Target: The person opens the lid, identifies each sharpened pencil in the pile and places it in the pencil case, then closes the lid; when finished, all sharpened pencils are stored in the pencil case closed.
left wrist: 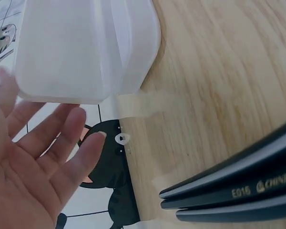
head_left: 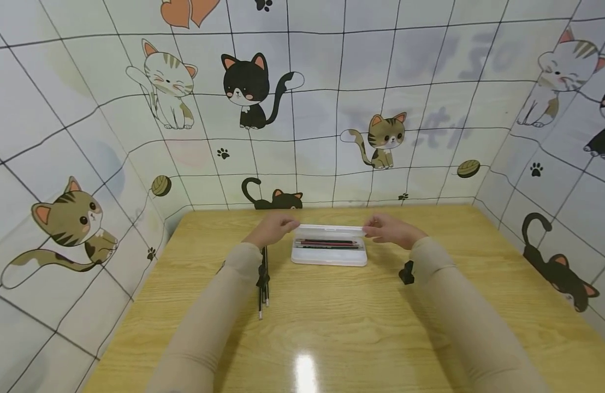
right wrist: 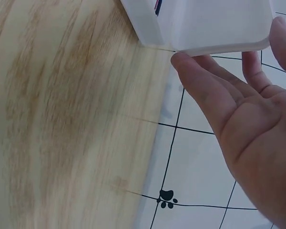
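A translucent white plastic pencil case (head_left: pixel 329 257) lies on the table with its hinged lid (head_left: pixel 331 231) raised at the back. Several pencils (head_left: pixel 327 245), dark and red, rest inside it. My left hand (head_left: pixel 274 228) holds the lid's left end, thumb by the top corner and fingers (left wrist: pixel 62 138) reaching behind it. At the lid's right end my right hand (head_left: pixel 388 230) does likewise, its thumb (right wrist: pixel 282 40) at the corner and fingertips along the side edge. Several slim black sticks (left wrist: pixel 238 191) with printed lettering lie beside the case, partly hidden under my left wrist.
The case stands near the back of a wooden table (head_left: pixel 332 316), close to a cloth wall (head_left: pixel 312 153) printed with cats and grid lines. Similar cloth rises on the left and right. A black wrist device (head_left: pixel 407 273) hangs under my right sleeve.
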The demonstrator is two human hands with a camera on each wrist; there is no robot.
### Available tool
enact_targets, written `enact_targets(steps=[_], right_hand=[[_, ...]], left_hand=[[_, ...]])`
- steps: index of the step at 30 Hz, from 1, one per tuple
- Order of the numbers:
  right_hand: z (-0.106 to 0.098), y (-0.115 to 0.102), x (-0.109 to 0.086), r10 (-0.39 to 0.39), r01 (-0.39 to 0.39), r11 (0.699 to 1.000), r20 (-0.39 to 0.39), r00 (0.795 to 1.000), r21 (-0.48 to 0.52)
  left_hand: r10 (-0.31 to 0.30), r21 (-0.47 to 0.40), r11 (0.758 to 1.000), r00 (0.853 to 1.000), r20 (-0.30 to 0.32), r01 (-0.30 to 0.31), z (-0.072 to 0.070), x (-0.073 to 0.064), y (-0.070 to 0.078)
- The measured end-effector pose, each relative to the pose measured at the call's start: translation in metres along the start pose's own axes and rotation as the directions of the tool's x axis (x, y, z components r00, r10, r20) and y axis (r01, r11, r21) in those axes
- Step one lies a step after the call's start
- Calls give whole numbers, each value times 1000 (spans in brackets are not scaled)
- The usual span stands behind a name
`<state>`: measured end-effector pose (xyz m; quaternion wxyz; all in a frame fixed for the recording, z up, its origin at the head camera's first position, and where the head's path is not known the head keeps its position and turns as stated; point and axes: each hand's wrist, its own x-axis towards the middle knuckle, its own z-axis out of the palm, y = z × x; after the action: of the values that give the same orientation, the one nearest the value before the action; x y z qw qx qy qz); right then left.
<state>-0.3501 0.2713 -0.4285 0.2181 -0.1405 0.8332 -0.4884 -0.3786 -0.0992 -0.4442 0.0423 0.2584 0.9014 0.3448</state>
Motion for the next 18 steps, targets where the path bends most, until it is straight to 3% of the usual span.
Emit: enact_targets(steps=[6, 13, 18], right_hand=[[-1, -2, -1, 18, -15, 991, 28, 999, -134], [-2, 4, 1, 33, -2, 974, 135, 990, -227], [0, 3, 2, 21, 21, 969, 168, 986, -244]], left_hand=[[-85, -180, 979, 994, 65, 96, -2, -3, -4], [-127, -152, 975, 971, 200, 159, -1, -8, -4], [-136, -150, 974, 965, 225, 172, 0, -10, -3]])
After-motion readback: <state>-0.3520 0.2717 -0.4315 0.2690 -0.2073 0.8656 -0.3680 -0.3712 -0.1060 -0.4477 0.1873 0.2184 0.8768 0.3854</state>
